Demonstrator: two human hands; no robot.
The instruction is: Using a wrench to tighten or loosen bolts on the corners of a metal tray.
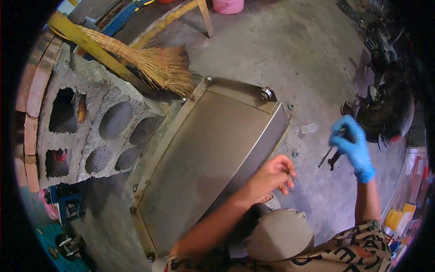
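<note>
My bare left hand [275, 176] is held beside the near right edge of a large sheet-metal box [213, 136], fingers curled together. Whatever they pinch is too small to make out. My right hand [352, 144], in a blue glove, is raised above the floor to the right. It grips a dark hand tool [334, 161] with two legs pointing down, one thin and one thicker. Small ring bearings lie on the concrete: one [291, 105] off the box's far corner, another [296, 154] past my left fingers, and a third [294, 183] partly behind them.
A small clear plastic piece [309, 128] lies between the bearings. Bolted rollers [266, 93] sit at the box's corners. Left of the box are a concrete block [97, 122] with holes and a straw broom [163, 68]. Dark machinery [385, 104] stands at right; a pink tub [228, 5] is far back.
</note>
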